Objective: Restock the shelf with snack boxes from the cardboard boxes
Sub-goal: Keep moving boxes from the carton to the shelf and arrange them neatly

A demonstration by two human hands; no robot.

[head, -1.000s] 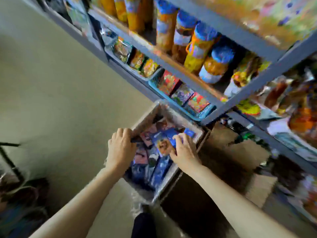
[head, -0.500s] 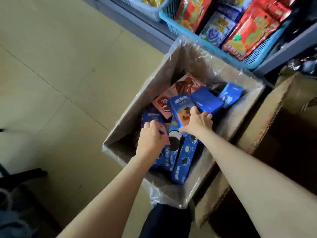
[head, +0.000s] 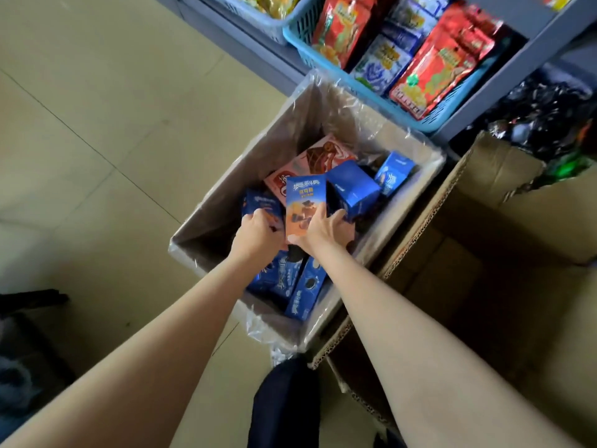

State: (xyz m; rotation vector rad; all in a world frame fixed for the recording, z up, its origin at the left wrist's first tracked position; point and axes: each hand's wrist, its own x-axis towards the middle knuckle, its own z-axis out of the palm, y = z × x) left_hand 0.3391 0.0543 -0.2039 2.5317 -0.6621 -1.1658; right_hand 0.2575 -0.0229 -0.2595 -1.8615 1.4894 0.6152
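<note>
Item: snack box (head: 304,206), orange-blue, upright in lined cardboard box (head: 206,221) near shelf. My right hand (head: 324,236) grips its lower end; left hand (head: 260,229) curls round neighbouring blue box (head: 261,205). Risk: low grip, box tips, snags plastic liner.

Bare forearms; dark trouser leg (head: 284,405), seemingly.

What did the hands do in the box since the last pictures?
The right hand has stood the orange-fronted box more upright, gripping its lower end. The left hand slid up and now grips another blue box. The pink box and carton stayed put.
</note>
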